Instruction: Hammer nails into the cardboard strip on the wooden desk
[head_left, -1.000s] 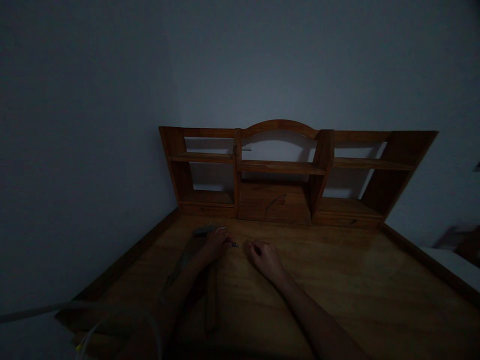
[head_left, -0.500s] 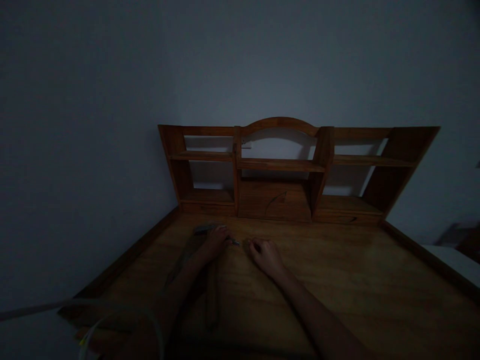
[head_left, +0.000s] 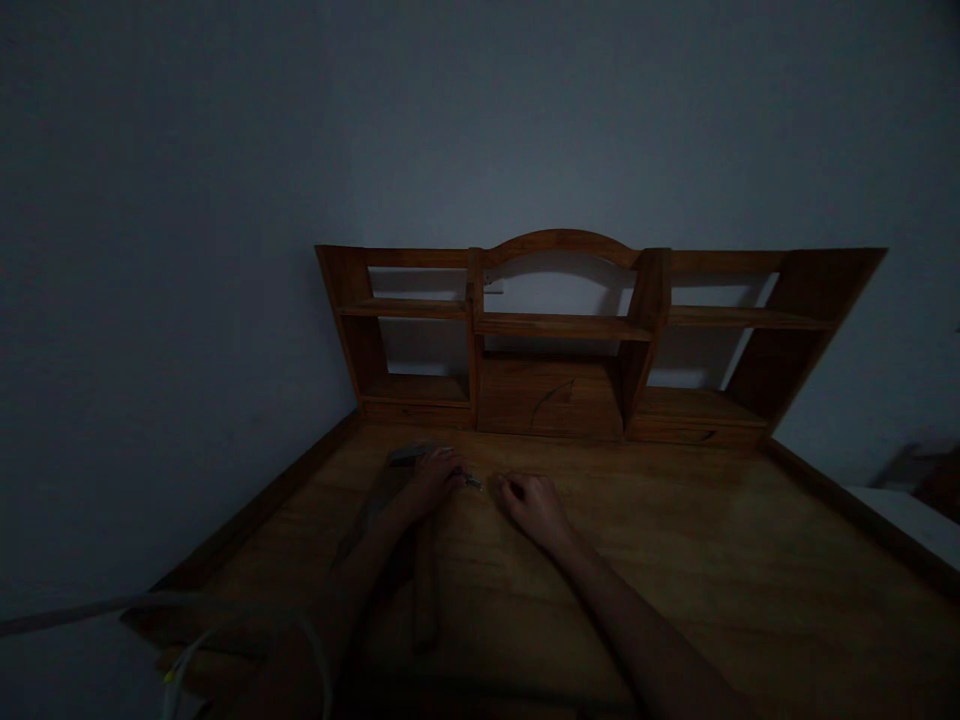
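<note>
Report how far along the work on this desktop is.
Done: no finished result can be made out in this dim view.
In hand: a small metal piece shows at the fingers of the left hand; the right hand is curled nearby, its contents unclear.
Remaining: cannot be told; the right hand and metal piece are apart, above the desktop.

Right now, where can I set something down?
Bare wood lies between your right forearm, the right rim and the shelf unit. The lower right shelf looks bare too. It's crowded around your left hand: small metal piece, strap-like thing below.
</note>
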